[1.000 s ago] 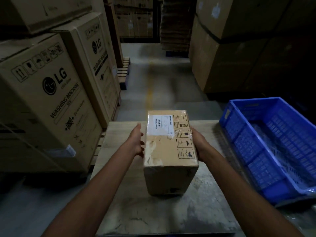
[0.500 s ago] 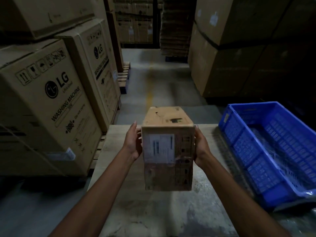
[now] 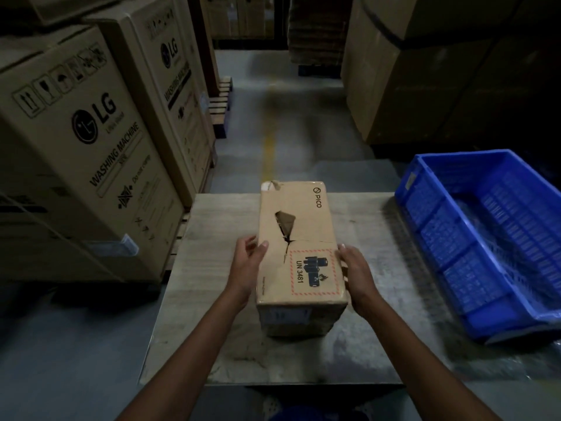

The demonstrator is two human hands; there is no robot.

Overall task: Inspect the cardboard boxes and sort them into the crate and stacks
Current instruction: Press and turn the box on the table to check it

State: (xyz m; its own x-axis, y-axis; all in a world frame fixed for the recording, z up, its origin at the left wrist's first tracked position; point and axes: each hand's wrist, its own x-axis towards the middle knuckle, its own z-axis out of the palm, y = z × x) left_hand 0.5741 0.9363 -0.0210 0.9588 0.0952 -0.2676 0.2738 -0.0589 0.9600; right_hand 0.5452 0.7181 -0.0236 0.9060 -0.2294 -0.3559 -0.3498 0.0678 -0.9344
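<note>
Damage noted on the upper face of the cardboard box [image 3: 306,208]: a torn hole [image 3: 285,223] with a split running toward the hazard label [image 3: 314,271]. The box lies at the middle of the tabletop [image 3: 212,299], long axis pointing straight away from the person, label end nearest. Whether its base is fully down on the surface cannot be told.

Left hand [image 3: 247,265] grasps the left wall at the near half, thumb lapped over the top edge. Right hand [image 3: 355,271] clasps the right wall opposite, thumb tip on the edge (its fingers are hidden behind the box). The box sits directly between the two, clamped across its short width.

Blue crate [image 3: 440,238] stands off the right edge of the tabletop, so the right hand is the nearer one. Judgement: inspection is under way, and any transfer to the crate would be a sideways carry to the right with the long axis roughly parallel to the crate's.
</note>
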